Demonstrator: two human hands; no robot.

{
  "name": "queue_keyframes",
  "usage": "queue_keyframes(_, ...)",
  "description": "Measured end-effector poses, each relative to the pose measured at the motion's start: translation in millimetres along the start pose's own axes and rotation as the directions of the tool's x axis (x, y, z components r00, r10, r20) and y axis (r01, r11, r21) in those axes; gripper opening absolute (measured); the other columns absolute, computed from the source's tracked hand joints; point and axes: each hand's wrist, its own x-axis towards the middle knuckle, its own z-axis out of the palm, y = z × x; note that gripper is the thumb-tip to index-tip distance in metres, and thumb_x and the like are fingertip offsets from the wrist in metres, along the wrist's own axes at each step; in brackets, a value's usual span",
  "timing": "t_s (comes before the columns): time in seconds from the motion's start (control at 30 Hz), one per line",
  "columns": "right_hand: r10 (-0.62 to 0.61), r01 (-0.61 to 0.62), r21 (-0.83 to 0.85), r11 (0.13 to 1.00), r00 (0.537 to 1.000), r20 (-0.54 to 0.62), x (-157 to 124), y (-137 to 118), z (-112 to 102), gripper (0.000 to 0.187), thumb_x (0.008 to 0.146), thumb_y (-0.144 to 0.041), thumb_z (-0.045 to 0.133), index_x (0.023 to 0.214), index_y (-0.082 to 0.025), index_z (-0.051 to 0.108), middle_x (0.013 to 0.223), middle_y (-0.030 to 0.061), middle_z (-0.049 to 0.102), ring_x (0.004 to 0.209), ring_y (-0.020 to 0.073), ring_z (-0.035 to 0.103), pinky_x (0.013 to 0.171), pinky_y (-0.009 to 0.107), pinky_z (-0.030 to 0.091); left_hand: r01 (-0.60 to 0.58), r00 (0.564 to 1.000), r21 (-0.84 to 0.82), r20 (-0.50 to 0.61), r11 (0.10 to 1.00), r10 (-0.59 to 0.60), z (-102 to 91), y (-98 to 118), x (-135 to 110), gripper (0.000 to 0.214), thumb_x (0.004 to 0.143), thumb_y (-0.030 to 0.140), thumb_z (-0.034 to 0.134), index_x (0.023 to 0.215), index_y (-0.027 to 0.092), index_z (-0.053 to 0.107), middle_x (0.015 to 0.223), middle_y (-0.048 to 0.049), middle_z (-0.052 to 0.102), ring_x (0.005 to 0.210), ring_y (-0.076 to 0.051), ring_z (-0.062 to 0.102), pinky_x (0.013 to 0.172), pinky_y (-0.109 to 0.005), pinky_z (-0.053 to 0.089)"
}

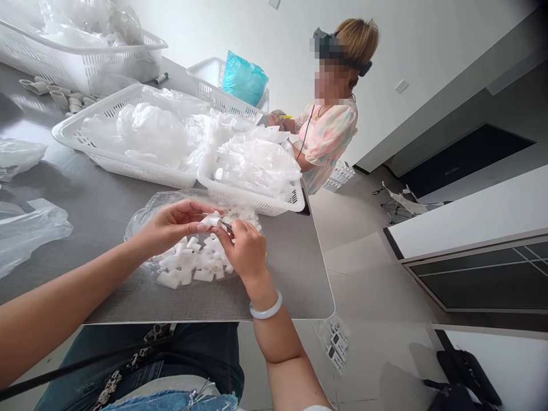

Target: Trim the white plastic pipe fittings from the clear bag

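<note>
My left hand [182, 222] is closed around a white plastic pipe fitting [210, 220], pinching it between thumb and fingers. My right hand [244, 245] grips a small knife [228, 226]; its dark metal blade touches or nearly touches the fitting's open end. Most of the knife is hidden in my fist, with a bit of yellow showing at the far side of the hand. Beneath both hands, a heap of similar white pipe fittings [205, 262] lies on a clear plastic bag [141, 214] spread over the grey table [141, 305].
White baskets [128, 165] full of clear bags stand beyond my hands, with a smaller basket [257, 202] beside them. Behind is a blue bag [244, 80]. A co-worker [329, 123] holds a yellow tool past the table. Loose bags [34, 228] lie left.
</note>
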Motion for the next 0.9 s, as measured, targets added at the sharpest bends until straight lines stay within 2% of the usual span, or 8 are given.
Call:
queue_keyframes(0.17, 0.002, -0.002, 0.044, 0.999, 1.0, 0.002, -1.1, -2.3, 0.8, 0.053, 0.104, -0.051, 0.034, 0.07, -0.019, 0.058, 0.059, -0.0005, 0.058, 0.059, 0.01, 0.055, 0.053, 0.022, 0.025, -0.08, 0.997, 0.038, -0.003, 0.996, 0.08, 2.7, 3.0, -2.0, 0.028, 0.073, 0.017, 0.082, 0.099, 0.026, 0.078, 0.114, -0.0047, 0.076, 0.113, -0.027, 0.068, 0.087, -0.029, 0.061)
queue_keyframes(0.33, 0.014, -0.012, 0.074, 0.997, 0.999, -0.034, -0.2, -1.9, -0.1, 0.059, 0.104, -0.057, 0.028, 0.068, -0.019, 0.055, 0.059, 0.0, 0.056, 0.059, 0.0098, 0.054, 0.053, 0.022, 0.026, -0.132, 0.991, 0.087, 0.03, 0.988, 0.129, 0.4, 1.0, -3.3, 0.036, 0.074, 0.018, 0.082, 0.108, 0.028, 0.077, 0.119, -0.0037, 0.074, 0.104, -0.027, 0.072, 0.08, -0.029, 0.063)
queue_keyframes(0.47, 0.026, -0.021, 0.087, 0.996, 0.998, -0.056, 0.8, -0.4, 0.2, 0.064, 0.103, -0.06, 0.021, 0.066, -0.019, 0.053, 0.055, -0.0007, 0.052, 0.055, 0.0093, 0.051, 0.05, 0.022, 0.024, -0.185, 0.983, 0.153, 0.035, 0.971, 0.182, -3.7, -3.8, -3.9, 0.027, 0.08, 0.029, 0.079, 0.107, 0.026, 0.077, 0.12, -0.0064, 0.074, 0.113, -0.029, 0.069, 0.085, -0.034, 0.063)
queue_keyframes(0.57, 0.035, -0.031, 0.096, 0.995, 0.998, -0.048, 0.7, -1.1, 1.0, 0.063, 0.102, -0.061, 0.023, 0.065, -0.019, 0.052, 0.055, -0.0005, 0.052, 0.055, 0.0097, 0.051, 0.049, 0.022, 0.023, -0.209, 0.977, 0.177, 0.001, 0.962, 0.212, -2.6, -4.8, -4.4, 0.021, 0.084, 0.035, 0.077, 0.102, 0.026, 0.077, 0.117, -0.007, 0.075, 0.109, -0.027, 0.07, 0.084, -0.033, 0.062)
queue_keyframes(0.77, 0.039, -0.039, 0.112, 0.993, 0.999, -0.002, -1.2, -4.0, 0.5, 0.059, 0.104, -0.056, 0.026, 0.066, -0.02, 0.054, 0.055, -0.0006, 0.054, 0.054, 0.0095, 0.05, 0.05, 0.022, 0.024, -0.185, 0.982, 0.14, -0.011, 0.973, 0.188, 3.0, -0.3, -5.4, 0.034, 0.08, 0.032, 0.08, 0.114, 0.03, 0.075, 0.119, -0.0034, 0.074, 0.088, -0.02, 0.073, 0.069, -0.027, 0.062)
queue_keyframes(0.9, 0.041, -0.039, 0.11, 0.993, 0.999, -0.01, -1.2, -4.1, -0.4, 0.06, 0.103, -0.058, 0.026, 0.066, -0.019, 0.053, 0.055, -0.0001, 0.056, 0.055, 0.0099, 0.053, 0.05, 0.022, 0.025, -0.11, 0.994, 0.125, -0.01, 0.986, 0.112, 2.6, 1.1, -4.4, 0.036, 0.079, 0.028, 0.08, 0.115, 0.029, 0.076, 0.111, -0.004, 0.077, 0.079, -0.02, 0.071, 0.061, -0.026, 0.059)
